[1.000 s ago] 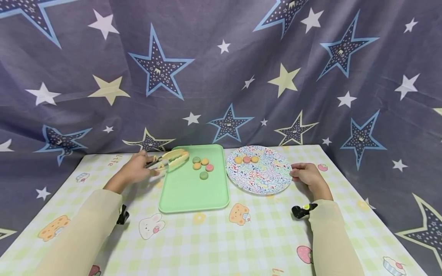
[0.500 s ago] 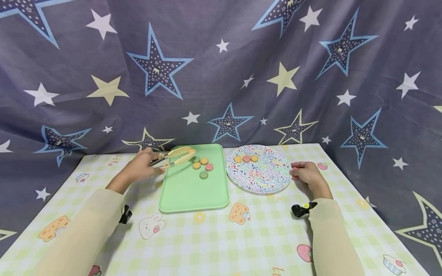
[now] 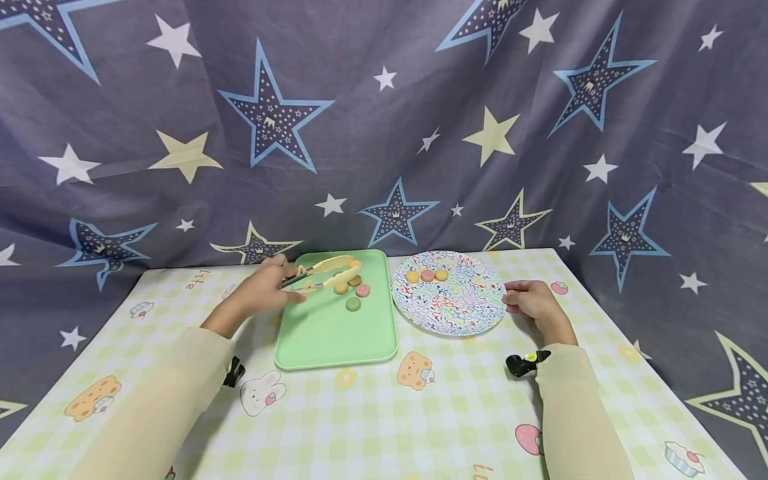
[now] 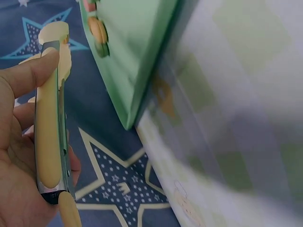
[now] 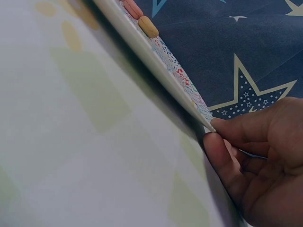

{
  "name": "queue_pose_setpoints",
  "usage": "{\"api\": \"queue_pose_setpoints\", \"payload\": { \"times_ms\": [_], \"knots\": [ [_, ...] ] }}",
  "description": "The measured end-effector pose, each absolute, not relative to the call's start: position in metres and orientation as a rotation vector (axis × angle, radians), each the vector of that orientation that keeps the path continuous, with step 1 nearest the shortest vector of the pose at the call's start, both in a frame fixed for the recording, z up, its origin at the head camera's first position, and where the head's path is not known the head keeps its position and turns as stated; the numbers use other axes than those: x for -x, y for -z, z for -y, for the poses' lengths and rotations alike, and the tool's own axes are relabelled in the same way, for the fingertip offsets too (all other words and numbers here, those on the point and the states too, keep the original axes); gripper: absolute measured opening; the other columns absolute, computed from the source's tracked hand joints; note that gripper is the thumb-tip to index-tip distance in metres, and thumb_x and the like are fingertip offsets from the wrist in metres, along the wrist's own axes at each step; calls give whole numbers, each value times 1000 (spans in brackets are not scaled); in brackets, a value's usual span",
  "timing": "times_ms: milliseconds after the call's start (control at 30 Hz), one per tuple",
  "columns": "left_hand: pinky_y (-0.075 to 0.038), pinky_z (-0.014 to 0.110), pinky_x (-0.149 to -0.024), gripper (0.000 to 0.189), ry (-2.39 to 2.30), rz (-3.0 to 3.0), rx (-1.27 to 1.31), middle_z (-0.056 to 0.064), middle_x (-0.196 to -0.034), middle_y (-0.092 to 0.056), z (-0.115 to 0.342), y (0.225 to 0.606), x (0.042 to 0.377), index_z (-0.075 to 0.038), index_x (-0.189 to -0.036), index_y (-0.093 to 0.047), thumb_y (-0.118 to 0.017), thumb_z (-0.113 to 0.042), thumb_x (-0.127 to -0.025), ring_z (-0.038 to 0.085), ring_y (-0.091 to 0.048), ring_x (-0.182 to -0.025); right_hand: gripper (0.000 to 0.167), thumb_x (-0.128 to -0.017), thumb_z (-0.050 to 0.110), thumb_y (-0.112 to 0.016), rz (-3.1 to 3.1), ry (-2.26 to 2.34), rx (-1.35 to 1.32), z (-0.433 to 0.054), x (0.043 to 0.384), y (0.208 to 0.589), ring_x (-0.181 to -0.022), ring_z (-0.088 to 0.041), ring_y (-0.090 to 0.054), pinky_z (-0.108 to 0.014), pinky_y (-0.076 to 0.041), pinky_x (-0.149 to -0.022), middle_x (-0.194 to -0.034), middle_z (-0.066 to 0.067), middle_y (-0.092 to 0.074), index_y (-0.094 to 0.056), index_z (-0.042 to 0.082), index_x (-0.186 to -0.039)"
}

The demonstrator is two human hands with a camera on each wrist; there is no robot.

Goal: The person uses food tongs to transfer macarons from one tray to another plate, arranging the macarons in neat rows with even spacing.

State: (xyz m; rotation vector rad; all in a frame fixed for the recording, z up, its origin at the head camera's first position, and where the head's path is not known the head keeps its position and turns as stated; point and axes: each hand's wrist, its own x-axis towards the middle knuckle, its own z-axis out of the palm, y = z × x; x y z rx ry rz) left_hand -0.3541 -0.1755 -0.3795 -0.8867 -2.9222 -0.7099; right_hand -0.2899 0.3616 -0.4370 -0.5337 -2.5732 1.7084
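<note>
My left hand (image 3: pixel 264 292) grips a pair of tongs (image 3: pixel 329 265) with cream tips and metal arms; the left wrist view shows the thumb pressing on a cream handle of the tongs (image 4: pixel 47 137). Their tips are spread over small macarons on the green tray (image 3: pixel 336 341), partly hiding some. A pink macaron (image 3: pixel 363 290) and a green macaron (image 3: pixel 353 304) lie beside the tips. My right hand (image 3: pixel 534 303) pinches the right rim of a speckled round plate (image 3: pixel 450 313), thumb and fingers on the plate edge (image 5: pixel 201 118). On the plate, a pink macaron (image 3: pixel 427 275) sits between two yellow ones.
A checked tablecloth (image 3: pixel 360 427) with cartoon prints covers the table. Behind its far edge hangs a dark curtain (image 3: pixel 360 147) with stars. The tray and plate stand side by side, nearly touching.
My left hand has moved right with the tongs, bringing their tips from the tray's upper left over the macarons. The right hand stays on the plate rim.
</note>
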Motion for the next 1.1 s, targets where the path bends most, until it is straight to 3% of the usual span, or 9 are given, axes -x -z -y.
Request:
{"api": "queue_pose_setpoints", "payload": {
  "times_ms": [200, 600, 1100],
  "knots": [
    [-30, 40, -74, 75, 715, 2888, 942, 5, -91, -27, 157, 382, 352, 12, -144, -47, -81, -24, -87, 24, -29, -84, 41, -98, 0, -61, 2578, -1699, 550, -362, 290, 437, -79, -10, -61, -22, -54, -69, -125, -22, -60, -56, -9, -138],
    [-29, 36, -72, 74, 732, 2834, 1070, 2, -88, -25, 117, 381, 345, 10, -144, -48, -82, -23, -87, 21, -27, -79, 42, -97, 0, -62, 2575, -1704, 563, -362, 292, 438, -80, -10, -61, -21, -54, -69, -126, -22, -59, -56, -8, -138],
    [-31, 38, -76, 68, 676, 2873, 1158, 3, -90, -30, 89, 393, 342, 1, -145, -54, -81, -26, -88, 23, -32, -87, 42, -97, -1, -62, 2568, -1716, 547, -362, 291, 437, -81, -10, -62, -21, -54, -69, -129, -24, -58, -56, -9, -138]
  ]
}}
